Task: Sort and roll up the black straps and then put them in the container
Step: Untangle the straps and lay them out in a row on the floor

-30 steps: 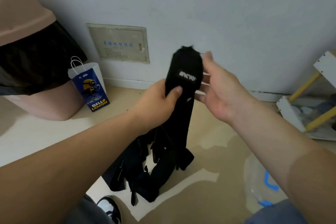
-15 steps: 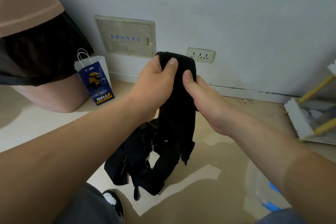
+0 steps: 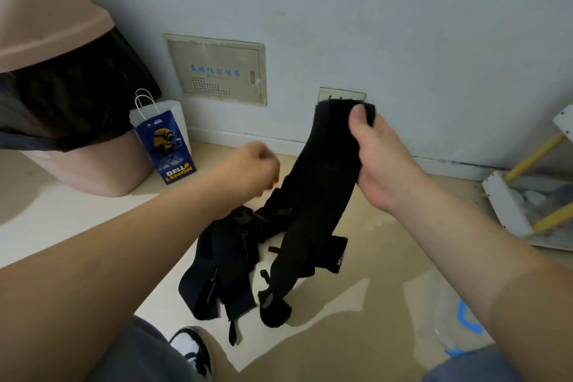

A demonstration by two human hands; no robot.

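Right hand (image 3: 384, 161) right of centre, thumb and fingers pinching top end of black strap (image 3: 319, 183), which hangs down to beige floor (image 3: 356, 319). Left hand (image 3: 251, 167) mid-frame, fingers curled, nothing visible in it, blurred. Strap pile (image 3: 226, 257) lower centre. Grey wall (image 3: 403, 25), panel (image 3: 215, 70), socket (image 3: 341, 92); pink bin (image 3: 93, 170) and paper bag (image 3: 169, 146) at left.

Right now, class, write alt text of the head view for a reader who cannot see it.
The right hand holds up a long black strap beside a heap of straps on the floor; the left hand is curled, empty.
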